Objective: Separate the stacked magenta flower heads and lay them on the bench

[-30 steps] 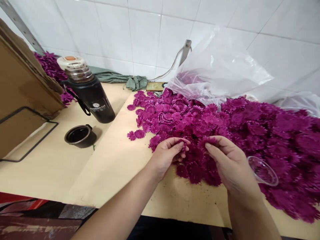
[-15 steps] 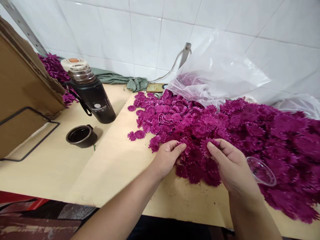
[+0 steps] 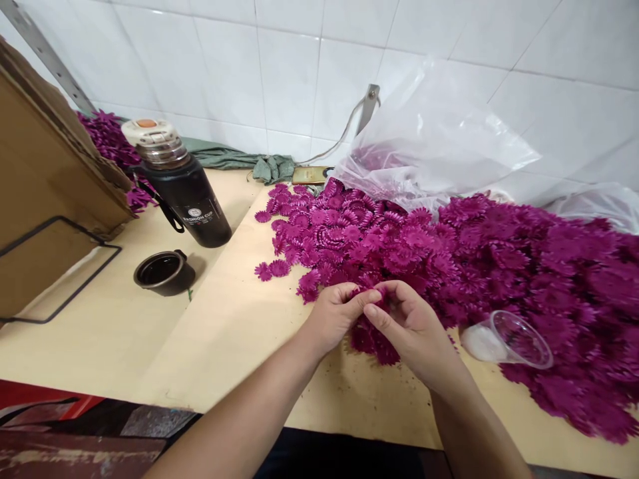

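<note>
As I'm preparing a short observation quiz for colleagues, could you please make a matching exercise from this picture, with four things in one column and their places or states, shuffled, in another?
Things:
1. Black bottle
2. Dark cup
3. Clear plastic cup
4. Right hand

Places or states:
a. Lying on its side against the purple flowers
b. Close to the left hand, with a purple piece at the fingertips
c. Standing, with an orange button on top
d. Open-topped, in front of the bottle

Right pairs: 1-c, 2-d, 3-a, 4-b
</note>
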The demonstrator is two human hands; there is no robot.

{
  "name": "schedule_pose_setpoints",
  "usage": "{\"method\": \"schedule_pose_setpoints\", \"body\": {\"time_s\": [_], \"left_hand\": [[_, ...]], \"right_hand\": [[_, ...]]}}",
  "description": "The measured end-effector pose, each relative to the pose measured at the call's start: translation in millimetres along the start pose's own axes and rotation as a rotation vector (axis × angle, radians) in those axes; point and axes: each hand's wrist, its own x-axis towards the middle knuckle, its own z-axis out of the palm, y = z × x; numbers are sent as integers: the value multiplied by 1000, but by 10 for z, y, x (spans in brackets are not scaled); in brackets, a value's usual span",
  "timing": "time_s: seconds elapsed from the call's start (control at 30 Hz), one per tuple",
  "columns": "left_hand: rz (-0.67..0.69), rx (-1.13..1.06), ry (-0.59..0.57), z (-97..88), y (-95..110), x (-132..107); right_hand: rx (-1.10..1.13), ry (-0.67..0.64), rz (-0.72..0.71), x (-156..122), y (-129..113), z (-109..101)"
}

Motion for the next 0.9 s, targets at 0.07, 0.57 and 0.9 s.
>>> {"method": "schedule_pose_setpoints", "body": {"time_s": [0.07,0.57,0.9], "left_hand": [[-6,-6,-20,10,-13,-8],[29,94,-137,39,56,-77],[92,-45,-143,31,76,-71]], "right_hand": [[43,-17,-18,14,-1,-3],[10,251,14,36,9,-70],[96,415,-25,210,-48,-112]]}}
